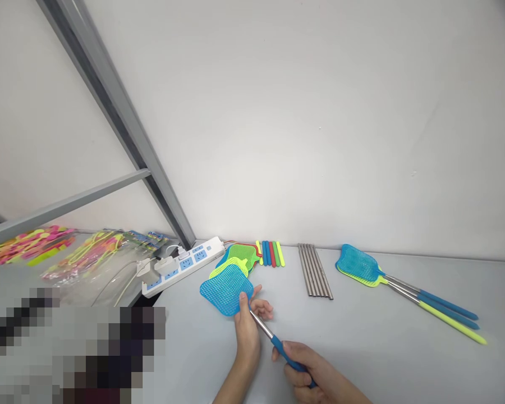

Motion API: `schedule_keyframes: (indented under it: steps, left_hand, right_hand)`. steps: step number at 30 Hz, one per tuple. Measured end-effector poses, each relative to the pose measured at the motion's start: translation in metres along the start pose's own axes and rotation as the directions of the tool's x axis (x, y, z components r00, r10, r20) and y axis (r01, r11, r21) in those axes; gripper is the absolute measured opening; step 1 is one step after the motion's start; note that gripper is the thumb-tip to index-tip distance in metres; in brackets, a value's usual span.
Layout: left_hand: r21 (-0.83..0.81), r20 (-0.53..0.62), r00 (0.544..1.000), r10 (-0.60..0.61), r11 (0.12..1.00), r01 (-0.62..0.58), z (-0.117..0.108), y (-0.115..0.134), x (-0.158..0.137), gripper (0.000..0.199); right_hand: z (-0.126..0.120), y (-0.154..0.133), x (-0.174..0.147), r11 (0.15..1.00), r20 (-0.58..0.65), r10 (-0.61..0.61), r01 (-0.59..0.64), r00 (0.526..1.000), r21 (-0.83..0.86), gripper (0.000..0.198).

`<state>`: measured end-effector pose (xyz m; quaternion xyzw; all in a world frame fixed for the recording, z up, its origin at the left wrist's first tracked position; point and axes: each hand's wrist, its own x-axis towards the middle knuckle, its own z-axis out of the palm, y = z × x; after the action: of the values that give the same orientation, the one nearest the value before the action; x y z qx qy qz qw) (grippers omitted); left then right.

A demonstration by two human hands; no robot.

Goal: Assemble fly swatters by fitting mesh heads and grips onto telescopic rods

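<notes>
The half-curled left hand (247,326) pinches the blue swatter head (225,289); the right hand (308,365) wraps the handle (281,348). How the shaft (262,324) sits is unclear; crooked pulling could loosen it.

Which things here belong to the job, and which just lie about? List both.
Apparently in the job: held blue swatter, loose swatter heads, coloured handles, metal rods, three swatters at right.

Apparently just lying about: power strip, plastic bag, pink and yellow pieces.
</notes>
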<state>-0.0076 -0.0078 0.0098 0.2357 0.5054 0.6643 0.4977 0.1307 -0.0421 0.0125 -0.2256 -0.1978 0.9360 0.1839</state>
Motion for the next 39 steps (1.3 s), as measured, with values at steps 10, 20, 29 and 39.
schedule_keyframes:
  steps: [10,20,29,39]
  left_hand:
    - [-0.050,-0.024,0.999,-0.029,0.998,0.028,0.009,0.004,-0.007,0.064]
    - [-0.041,-0.029,0.999,-0.037,0.999,0.036,0.010,0.003,-0.011,0.065]
    - [-0.019,-0.053,0.999,0.012,1.000,-0.013,0.009,0.001,-0.017,0.057]
    - [-0.027,-0.063,0.998,0.012,1.000,-0.013,0.005,-0.005,-0.014,0.058]
  right_hand:
    - [-0.002,0.008,0.010,0.983,-0.065,-0.115,0.104,0.991,-0.152,0.036]
    - [-0.004,0.007,0.012,0.976,-0.051,-0.128,0.117,0.990,-0.184,0.037]
    - [-0.002,0.008,0.008,0.983,-0.113,-0.077,0.056,0.991,-0.172,0.037]
    - [-0.002,0.011,0.009,0.989,-0.141,-0.051,0.030,0.989,-0.145,0.035]
